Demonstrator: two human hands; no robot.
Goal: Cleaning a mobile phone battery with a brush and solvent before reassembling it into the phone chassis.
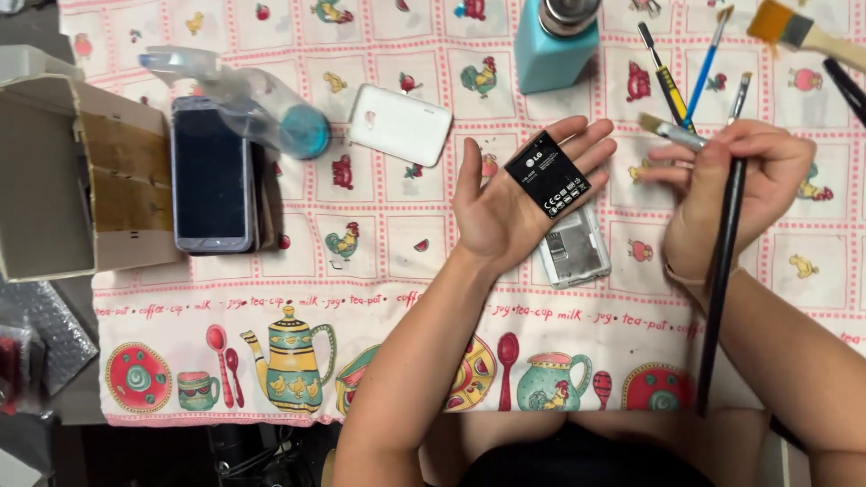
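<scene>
The flat black rectangular phone battery (547,174) already lies out of the phone, resting on the open, palm-up left hand (514,203), whose fingers are spread with no grip closed on it; the opened grey phone body with its bare battery bay (575,252) sits on the bench just beneath that hand, at about 5 o'clock from the palm. The right hand (731,176) has its grip closed around a long black-handled paintbrush with a pale bristle tip (722,271), the tip pointing toward 9 o'clock, near the battery but apart from it. Judging by this, removal looks done, while brushing and refitting seem left. The white plastic back cover (400,124) lies at 10 o'clock, well apart; a clear spray bottle with a blue base (244,99), a dark-screened smartphone (211,176), a teal bottle (555,41) and spare brushes (686,77) ring the patterned cloth (379,298), none blocking the hands
</scene>
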